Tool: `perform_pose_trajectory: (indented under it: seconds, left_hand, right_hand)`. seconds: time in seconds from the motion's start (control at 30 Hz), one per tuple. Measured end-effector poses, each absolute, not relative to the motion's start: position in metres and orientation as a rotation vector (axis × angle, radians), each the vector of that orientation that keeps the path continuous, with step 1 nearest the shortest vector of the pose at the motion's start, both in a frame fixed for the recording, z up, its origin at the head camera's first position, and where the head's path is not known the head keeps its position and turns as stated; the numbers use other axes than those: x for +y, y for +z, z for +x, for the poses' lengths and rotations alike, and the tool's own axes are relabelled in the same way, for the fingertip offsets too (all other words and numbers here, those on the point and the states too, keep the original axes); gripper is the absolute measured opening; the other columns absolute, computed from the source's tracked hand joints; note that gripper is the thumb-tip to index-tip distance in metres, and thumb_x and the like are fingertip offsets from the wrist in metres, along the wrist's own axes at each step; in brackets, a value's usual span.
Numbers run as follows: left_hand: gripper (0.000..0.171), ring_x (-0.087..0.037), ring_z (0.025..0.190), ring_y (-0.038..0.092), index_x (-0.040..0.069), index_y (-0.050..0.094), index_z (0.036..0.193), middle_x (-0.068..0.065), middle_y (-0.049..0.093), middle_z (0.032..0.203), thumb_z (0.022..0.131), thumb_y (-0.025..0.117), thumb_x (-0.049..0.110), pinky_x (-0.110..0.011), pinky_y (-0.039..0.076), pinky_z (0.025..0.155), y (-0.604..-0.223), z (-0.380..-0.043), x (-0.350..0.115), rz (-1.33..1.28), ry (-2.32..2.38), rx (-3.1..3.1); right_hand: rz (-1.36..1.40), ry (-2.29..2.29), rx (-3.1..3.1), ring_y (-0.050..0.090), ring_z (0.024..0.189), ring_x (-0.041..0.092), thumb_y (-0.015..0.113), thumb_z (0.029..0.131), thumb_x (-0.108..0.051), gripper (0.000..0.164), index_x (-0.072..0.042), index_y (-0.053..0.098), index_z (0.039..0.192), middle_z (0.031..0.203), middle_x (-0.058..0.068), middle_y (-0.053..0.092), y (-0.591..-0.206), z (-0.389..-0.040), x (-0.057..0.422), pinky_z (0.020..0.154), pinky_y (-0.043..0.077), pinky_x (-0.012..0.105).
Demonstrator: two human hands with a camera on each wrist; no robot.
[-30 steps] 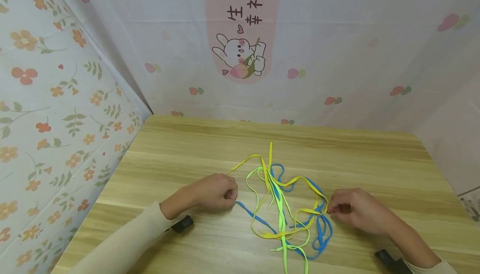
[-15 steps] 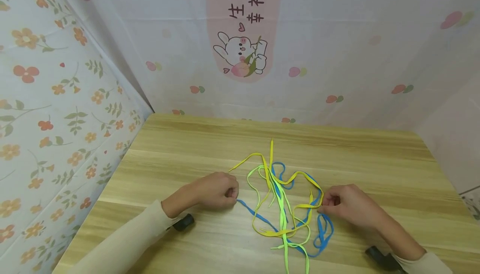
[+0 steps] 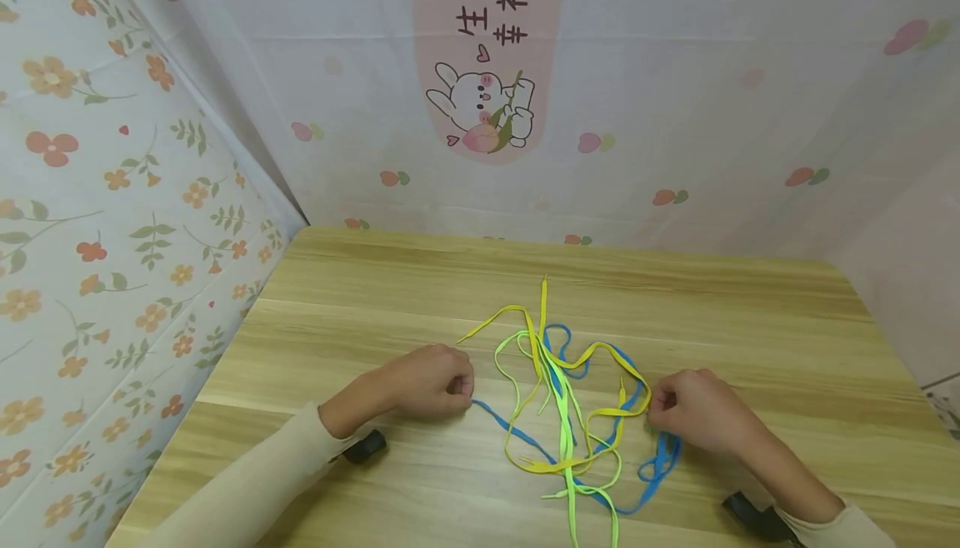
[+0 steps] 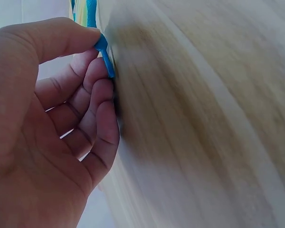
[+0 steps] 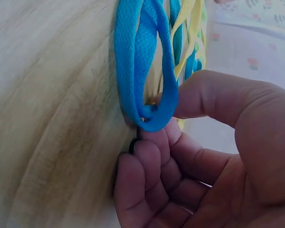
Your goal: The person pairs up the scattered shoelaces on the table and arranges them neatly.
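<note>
A tangle of flat shoelaces lies on the wooden table: a blue shoelace, a yellow shoelace and a neon green shoelace. At the tangle's left, my left hand pinches one end of the blue shoelace between thumb and forefinger, close to the tabletop. On the right side, my right hand pinches the blue shoelace where it folds into loops. The loop partly covers those fingertips in the right wrist view. A bend of the yellow shoelace passes just left of the right hand.
The wooden table stretches beyond both hands to its back edge. Behind it hangs a white printed cloth, and a flowered cloth covers the left side. Black wrist straps sit below both wrists.
My right hand moved left towards the tangle, then slightly back right. The blue loops beside it have shifted up and right, under its fingers. The left hand stays nearly still.
</note>
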State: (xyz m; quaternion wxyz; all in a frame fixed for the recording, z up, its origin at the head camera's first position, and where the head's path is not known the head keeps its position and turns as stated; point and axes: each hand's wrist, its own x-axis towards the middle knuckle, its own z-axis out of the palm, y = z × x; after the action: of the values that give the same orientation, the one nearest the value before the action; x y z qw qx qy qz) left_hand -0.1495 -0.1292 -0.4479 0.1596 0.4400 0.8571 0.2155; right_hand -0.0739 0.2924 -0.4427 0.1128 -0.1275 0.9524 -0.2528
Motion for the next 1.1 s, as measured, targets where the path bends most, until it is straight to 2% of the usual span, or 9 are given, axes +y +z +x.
perform_pose_trajectory:
  seconds: [0.13, 0.37, 0.47, 0.67, 0.77, 0.9, 1.1]
  left_hand:
    - [0.015, -0.003, 0.077, 0.053, 0.022, 0.066, 0.084, 0.016, 0.056, 0.081, 0.093, 0.073, 0.012, -0.024, 0.048, 0.074, -0.449, -0.15, -0.134, 1.231, 0.654, 2.451]
    - [0.016, -0.002, 0.073, 0.053, 0.021, 0.067, 0.085, 0.016, 0.058, 0.077, 0.094, 0.072, 0.01, -0.025, 0.049, 0.069, -0.449, -0.152, -0.145, 1.149, 0.751, 2.429]
    - [0.016, -0.002, 0.074, 0.054, 0.021, 0.067, 0.086, 0.016, 0.059, 0.078, 0.095, 0.073, 0.009, -0.025, 0.05, 0.07, -0.45, -0.153, -0.148, 1.143, 0.762, 2.428]
    - [0.013, -0.001, 0.077, 0.058, 0.02, 0.072, 0.092, 0.016, 0.063, 0.082, 0.097, 0.073, 0.008, -0.025, 0.054, 0.073, -0.451, -0.153, -0.153, 1.139, 0.795, 2.422]
    - [0.011, -0.001, 0.079, 0.058, 0.018, 0.075, 0.096, 0.016, 0.064, 0.084, 0.098, 0.072, 0.007, -0.025, 0.054, 0.074, -0.451, -0.153, -0.156, 1.135, 0.81, 2.427]
    - [0.01, -0.002, 0.079, 0.058, 0.016, 0.075, 0.097, 0.015, 0.064, 0.085, 0.098, 0.072, 0.007, -0.025, 0.054, 0.075, -0.452, -0.153, -0.161, 1.119, 0.828, 2.433]
    - [0.01, -0.003, 0.08, 0.058, 0.017, 0.075, 0.097, 0.014, 0.065, 0.086, 0.099, 0.073, 0.007, -0.026, 0.055, 0.076, -0.453, -0.153, -0.168, 1.099, 0.832, 2.435]
  right_hand:
    - [-0.312, -0.859, 2.73, 0.048, 0.06, 0.007, 0.075, 0.088, -0.011, 0.014, -0.019, 0.069, 0.079, 0.072, -0.01, 0.061, -0.445, -0.075, 0.303, 0.055, 0.039, 0.025]
    - [-0.14, -1.178, 2.506, 0.06, 0.067, 0.014, 0.072, 0.095, -0.007, 0.006, -0.005, 0.071, 0.09, 0.077, 0.001, 0.063, -0.447, -0.077, 0.331, 0.061, 0.052, 0.028]
    - [-0.123, -1.272, 2.43, 0.063, 0.074, 0.013, 0.073, 0.1, -0.006, 0.009, 0.002, 0.072, 0.1, 0.084, 0.005, 0.068, -0.449, -0.078, 0.343, 0.066, 0.056, 0.03]
    - [-0.111, -1.411, 2.302, 0.07, 0.088, 0.011, 0.069, 0.106, -0.006, 0.027, 0.015, 0.068, 0.124, 0.111, 0.009, 0.077, -0.453, -0.08, 0.362, 0.076, 0.062, 0.032]
    - [-0.104, -1.481, 2.232, 0.072, 0.091, 0.011, 0.066, 0.107, -0.004, 0.024, 0.015, 0.068, 0.121, 0.11, 0.004, 0.078, -0.455, -0.081, 0.37, 0.079, 0.062, 0.031]
    - [-0.135, -1.612, 2.128, 0.073, 0.094, 0.011, 0.06, 0.109, 0.002, 0.014, 0.008, 0.071, 0.115, 0.106, -0.002, 0.077, -0.46, -0.082, 0.384, 0.082, 0.063, 0.029]
    - [-0.254, -1.841, 1.945, 0.073, 0.095, 0.01, 0.048, 0.111, 0.01, 0.029, 0.001, 0.076, 0.113, 0.108, -0.001, 0.077, -0.455, -0.079, 0.407, 0.084, 0.063, 0.028]
